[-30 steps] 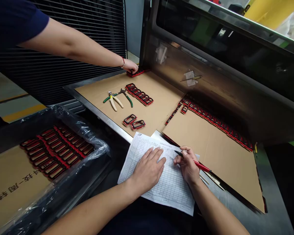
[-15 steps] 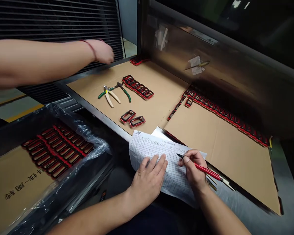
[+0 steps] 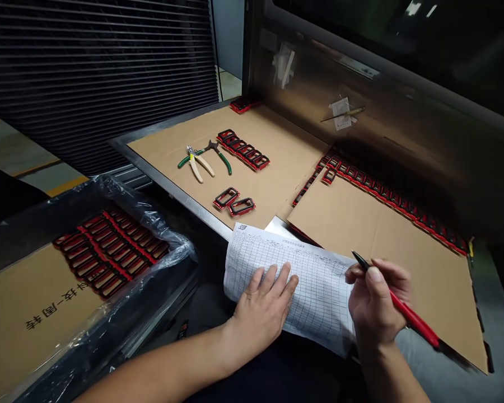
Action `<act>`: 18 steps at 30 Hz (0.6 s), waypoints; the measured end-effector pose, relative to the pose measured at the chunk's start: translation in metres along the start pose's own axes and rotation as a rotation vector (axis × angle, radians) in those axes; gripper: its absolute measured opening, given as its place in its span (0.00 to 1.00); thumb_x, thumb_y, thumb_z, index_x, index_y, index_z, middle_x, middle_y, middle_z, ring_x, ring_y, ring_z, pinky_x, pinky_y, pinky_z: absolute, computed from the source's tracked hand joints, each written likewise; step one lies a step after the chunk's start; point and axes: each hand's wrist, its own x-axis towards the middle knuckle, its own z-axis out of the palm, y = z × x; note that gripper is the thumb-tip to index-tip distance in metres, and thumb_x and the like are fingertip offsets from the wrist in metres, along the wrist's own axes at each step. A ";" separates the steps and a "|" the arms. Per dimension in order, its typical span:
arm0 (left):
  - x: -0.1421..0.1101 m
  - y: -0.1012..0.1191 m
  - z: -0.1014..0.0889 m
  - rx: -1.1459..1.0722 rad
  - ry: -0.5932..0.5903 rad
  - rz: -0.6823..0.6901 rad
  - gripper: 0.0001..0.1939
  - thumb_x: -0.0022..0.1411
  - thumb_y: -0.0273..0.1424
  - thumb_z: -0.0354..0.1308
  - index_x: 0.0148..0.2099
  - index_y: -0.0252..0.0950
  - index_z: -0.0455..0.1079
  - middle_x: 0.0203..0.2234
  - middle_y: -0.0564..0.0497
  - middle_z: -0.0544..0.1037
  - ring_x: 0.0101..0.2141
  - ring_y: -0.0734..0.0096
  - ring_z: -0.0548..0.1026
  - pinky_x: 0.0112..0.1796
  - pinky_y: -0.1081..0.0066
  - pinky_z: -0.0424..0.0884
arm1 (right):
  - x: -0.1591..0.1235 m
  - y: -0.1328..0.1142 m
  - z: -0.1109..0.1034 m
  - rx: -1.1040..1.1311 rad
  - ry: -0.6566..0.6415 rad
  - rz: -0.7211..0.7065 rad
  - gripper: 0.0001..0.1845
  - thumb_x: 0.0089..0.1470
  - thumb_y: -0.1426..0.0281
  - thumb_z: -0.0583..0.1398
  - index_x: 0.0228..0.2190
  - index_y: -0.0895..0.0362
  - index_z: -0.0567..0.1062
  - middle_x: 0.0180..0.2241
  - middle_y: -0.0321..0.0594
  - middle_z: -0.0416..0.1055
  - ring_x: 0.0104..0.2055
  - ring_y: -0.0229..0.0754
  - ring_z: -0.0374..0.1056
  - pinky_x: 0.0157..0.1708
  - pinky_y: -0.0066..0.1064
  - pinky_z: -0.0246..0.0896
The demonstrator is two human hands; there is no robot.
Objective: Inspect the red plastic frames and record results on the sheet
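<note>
Your left hand (image 3: 264,302) is lying flat with the fingers spread open, pinning down the white printed grid form sheet (image 3: 315,285) at the near edge of the metal workbench (image 3: 159,170). Your right hand (image 3: 376,305) has its fingers closed around a red pen with a black tip (image 3: 397,302), tip raised just off the sheet's right edge. Further back on the brown cardboard sheet (image 3: 277,140) there's a pair of green-handled cutters (image 3: 218,157) beside cream-handled pliers (image 3: 198,165), a row of red-and-black rectangular frames (image 3: 243,150), and two loose ones (image 3: 235,201).
</note>
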 end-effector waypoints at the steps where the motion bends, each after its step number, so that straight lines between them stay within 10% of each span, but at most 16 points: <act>1: 0.000 0.000 0.000 0.000 -0.002 -0.002 0.20 0.69 0.39 0.52 0.60 0.42 0.69 0.60 0.52 0.73 0.55 0.59 0.68 0.57 0.58 0.52 | 0.001 -0.002 0.002 0.017 -0.035 0.123 0.09 0.49 0.65 0.68 0.34 0.53 0.78 0.24 0.32 0.74 0.22 0.37 0.70 0.20 0.28 0.64; 6: 0.003 -0.001 0.000 -0.014 -0.014 0.008 0.21 0.69 0.41 0.52 0.60 0.41 0.69 0.60 0.49 0.72 0.57 0.58 0.68 0.59 0.57 0.51 | -0.004 0.025 0.004 -0.162 -0.257 0.517 0.14 0.53 0.56 0.64 0.29 0.55 0.74 0.20 0.33 0.71 0.21 0.37 0.66 0.21 0.29 0.62; 18: 0.004 -0.004 0.000 -0.155 -0.081 -0.037 0.22 0.67 0.43 0.55 0.61 0.44 0.68 0.65 0.50 0.66 0.60 0.61 0.65 0.61 0.60 0.49 | -0.015 0.025 0.008 -0.698 -0.425 0.294 0.10 0.52 0.62 0.64 0.24 0.54 0.77 0.23 0.36 0.75 0.25 0.42 0.70 0.28 0.33 0.65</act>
